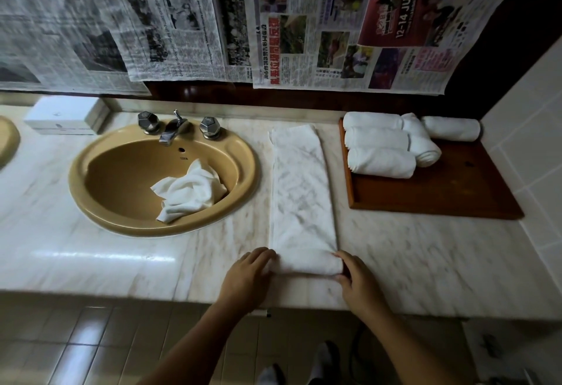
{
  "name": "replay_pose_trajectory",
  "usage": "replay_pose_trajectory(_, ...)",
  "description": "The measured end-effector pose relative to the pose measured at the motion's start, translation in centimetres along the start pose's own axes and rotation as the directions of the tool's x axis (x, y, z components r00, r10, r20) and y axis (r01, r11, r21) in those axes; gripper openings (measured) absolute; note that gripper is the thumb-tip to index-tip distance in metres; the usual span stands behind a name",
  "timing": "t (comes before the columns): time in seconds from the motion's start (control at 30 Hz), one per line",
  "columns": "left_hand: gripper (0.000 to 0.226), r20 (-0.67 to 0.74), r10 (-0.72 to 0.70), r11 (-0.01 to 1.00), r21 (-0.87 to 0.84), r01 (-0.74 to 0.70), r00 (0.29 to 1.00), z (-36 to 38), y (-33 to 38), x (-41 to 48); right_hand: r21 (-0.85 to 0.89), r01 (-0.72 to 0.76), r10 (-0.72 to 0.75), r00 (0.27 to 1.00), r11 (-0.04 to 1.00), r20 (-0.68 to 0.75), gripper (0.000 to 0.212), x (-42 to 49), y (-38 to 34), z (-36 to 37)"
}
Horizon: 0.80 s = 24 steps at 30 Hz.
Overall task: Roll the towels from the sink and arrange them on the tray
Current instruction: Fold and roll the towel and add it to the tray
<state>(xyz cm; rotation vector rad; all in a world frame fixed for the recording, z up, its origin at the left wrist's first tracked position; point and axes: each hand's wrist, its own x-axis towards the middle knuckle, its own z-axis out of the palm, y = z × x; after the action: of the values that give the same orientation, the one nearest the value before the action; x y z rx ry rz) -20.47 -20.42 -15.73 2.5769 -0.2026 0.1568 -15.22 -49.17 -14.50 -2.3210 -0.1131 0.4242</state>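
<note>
Currently on the rolling step. The long folded white towel strip (301, 196) lies flat on the pale marble surface (106, 263), just right of the mustard-yellow oval sink (91, 153), running from level with the sink's far rim to past its near rim. The strip's near end is turned over into a first small roll.

Hands: I have the left hand (248, 275) on the roll's sink-side end, fingers (264, 255) curled over the cloth. The right hand (355, 278) pinches the end away from the sink, fingers and thumb clenched on it.

Stock: one crumpled white towel (188, 193) sits inside the sink, not yet rolled. Five rolled white towels (381, 162) sit on the dark wooden tray (441, 190), well right of the sink, grouped at its far part.

Notes for doing this step well (judgement):
- Advance both hands at an equal rate, or the roll will cone toward one end.
- Keep the first turn tight; a loose core gives a fat roll that won't match the five done.
- Press down lightly while pushing away, since the marble looks slick and the strip may slide rather than roll.
- Watch the long edges; the far end of the strip looks slightly askew.
</note>
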Motion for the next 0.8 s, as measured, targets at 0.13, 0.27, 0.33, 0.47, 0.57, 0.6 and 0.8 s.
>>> replay_pose_trajectory(0.13, 0.04, 0.084, -0.14, 0.978, -0.145, 0.151, 0.987, -0.4, 0.1, 0.3, 0.051, -0.106, 0.102, 0.991, 0.993, 0.082, 0.045, 0.6, -0.7, -1.0)
replay_pose_trajectory(0.27, 0.035, 0.138, -0.195, 0.944, -0.244, 0.224, 0.971, -0.2, 0.0, 0.6, 0.092, -0.164, 0.152, 0.98, 0.982, 0.125, 0.044, 0.7, -1.6, -1.7)
replay_pose_trajectory(0.33, 0.029, 0.168, -0.253, 0.913, -0.285, 0.292, 0.953, 0.0, -0.1, 0.9, 0.086, -0.186, 0.175, 0.977, 0.979, 0.124, 0.046, 0.7, -2.1, -1.7)
replay_pose_trajectory(0.47, 0.043, 0.168, -0.3, 0.89, -0.306, 0.339, 0.939, 0.4, -0.1, 1.6, 0.056, -0.223, 0.217, 0.972, 0.973, 0.092, 0.043, 0.6, -2.8, -1.6)
replay_pose_trajectory(0.57, 0.035, 0.147, -0.321, 0.909, -0.23, 0.348, 0.935, 0.5, 0.5, 1.7, 0.067, -0.223, 0.222, 0.975, 0.972, 0.029, 0.033, 0.5, -3.1, -1.3)
replay_pose_trajectory(0.6, 0.036, 0.133, -0.325, 0.912, -0.216, 0.347, 0.936, 0.6, 0.5, 1.8, 0.07, -0.211, 0.212, 0.977, 0.975, -0.001, 0.028, 0.5, -3.2, -1.1)
replay_pose_trajectory(0.8, 0.039, 0.051, -0.373, 0.913, -0.158, 0.376, 0.926, 1.7, 0.7, 1.9, 0.199, -0.094, 0.122, 0.984, 0.975, -0.129, 0.024, -0.1, -2.4, -0.5)
